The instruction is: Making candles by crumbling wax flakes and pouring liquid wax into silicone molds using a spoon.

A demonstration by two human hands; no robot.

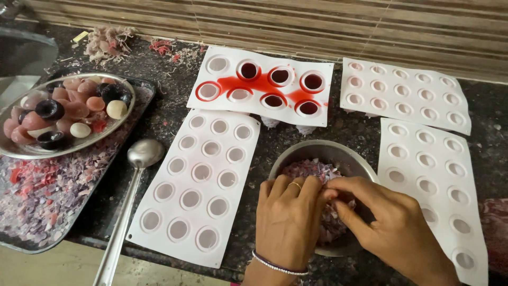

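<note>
Flanking the steel bowl [323,153]: white moulds [198,185], ladle [132,180].

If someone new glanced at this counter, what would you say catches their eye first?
Probably the white mould at the top centre, splashed with bright red liquid around its cups. Next, the left hand and right hand meeting over a steel bowl of pale flakes, and the steel plate of pink, black and cream rounds at far left.

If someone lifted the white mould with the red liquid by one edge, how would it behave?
The mould with red liquid looks thin and rubbery, so it would probably sag. Several cups look full of liquid and red has already pooled between them, so more would likely spill.
</note>
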